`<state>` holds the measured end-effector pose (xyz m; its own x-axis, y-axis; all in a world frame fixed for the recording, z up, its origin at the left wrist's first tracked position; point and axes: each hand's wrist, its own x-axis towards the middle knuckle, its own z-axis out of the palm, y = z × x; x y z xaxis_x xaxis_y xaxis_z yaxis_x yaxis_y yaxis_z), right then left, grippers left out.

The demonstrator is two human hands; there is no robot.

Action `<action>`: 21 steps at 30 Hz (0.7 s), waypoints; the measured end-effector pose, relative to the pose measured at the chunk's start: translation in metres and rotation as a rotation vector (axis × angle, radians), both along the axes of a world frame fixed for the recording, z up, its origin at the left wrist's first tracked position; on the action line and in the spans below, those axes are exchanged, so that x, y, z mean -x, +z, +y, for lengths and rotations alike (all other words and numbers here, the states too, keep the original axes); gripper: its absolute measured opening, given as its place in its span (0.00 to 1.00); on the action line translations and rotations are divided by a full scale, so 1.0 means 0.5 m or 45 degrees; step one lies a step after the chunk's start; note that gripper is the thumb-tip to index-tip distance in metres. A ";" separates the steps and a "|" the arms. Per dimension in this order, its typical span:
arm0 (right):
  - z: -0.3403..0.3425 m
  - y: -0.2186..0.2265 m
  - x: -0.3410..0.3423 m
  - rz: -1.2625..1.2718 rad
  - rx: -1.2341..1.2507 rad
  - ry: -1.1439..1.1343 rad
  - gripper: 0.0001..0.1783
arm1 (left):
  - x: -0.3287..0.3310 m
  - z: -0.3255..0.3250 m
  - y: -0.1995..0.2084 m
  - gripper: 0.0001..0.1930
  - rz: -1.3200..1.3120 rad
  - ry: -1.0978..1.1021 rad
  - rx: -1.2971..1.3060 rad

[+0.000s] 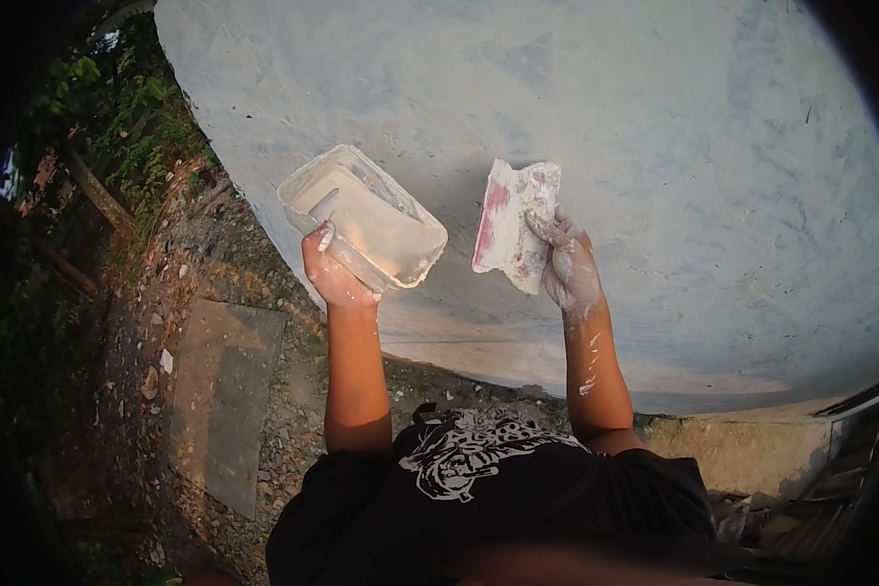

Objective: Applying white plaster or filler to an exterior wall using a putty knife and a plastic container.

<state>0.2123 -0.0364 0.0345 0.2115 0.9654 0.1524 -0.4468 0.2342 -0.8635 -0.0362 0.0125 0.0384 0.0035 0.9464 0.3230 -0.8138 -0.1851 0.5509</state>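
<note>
A translucent plastic tub (400, 230), rectangular and smeared with whitish paste, is gripped at its near side by my left hand (338, 269), thumb over the rim. It tilts so that its inside shows. To its right, my right hand (568, 259) holds a flat plaster spreader (511, 225), pink under a thick white coating, with a ragged outline. My fingers and wrist there are caked with white, and streaks run along the forearm. Tub and spreader are apart, both in front of a pale blue-grey wall (654, 176) with patchy smears.
Rubble and gravel (293, 391) cover the ground at the wall's foot. A flat grey slab (230, 391) lies at the left, with green plants (146, 107) and a slanting trunk (103, 190) beyond. Dark slatted pieces (840, 498) stand at the lower right, beside a low ledge (752, 449).
</note>
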 end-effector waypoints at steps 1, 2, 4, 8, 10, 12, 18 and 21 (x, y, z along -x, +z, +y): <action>-0.003 0.002 -0.002 0.279 -0.017 0.140 0.21 | -0.001 0.000 -0.004 0.32 -0.169 -0.010 0.111; -0.005 -0.004 -0.003 0.277 -0.060 0.176 0.22 | -0.002 0.000 -0.008 0.29 -0.339 -0.018 0.222; -0.015 0.012 0.012 0.282 -0.090 0.147 0.22 | -0.025 0.002 -0.010 0.29 -0.383 0.019 0.306; -0.031 0.042 0.028 0.167 -0.172 0.053 0.23 | -0.040 0.026 -0.059 0.28 -0.442 -0.122 0.433; -0.032 0.049 0.027 -0.025 -0.174 -0.021 0.23 | -0.044 0.027 -0.073 0.27 -0.490 -0.212 0.418; -0.035 0.066 0.017 -0.219 -0.173 -0.096 0.22 | -0.042 0.024 -0.077 0.26 -0.541 -0.303 0.405; 0.016 0.189 -0.021 -1.888 -0.301 -0.141 0.20 | -0.033 0.016 -0.050 0.27 -0.190 -0.405 0.511; 0.050 0.231 0.031 -2.342 -0.442 -0.143 0.19 | -0.036 0.030 -0.069 0.27 -0.151 -0.492 0.433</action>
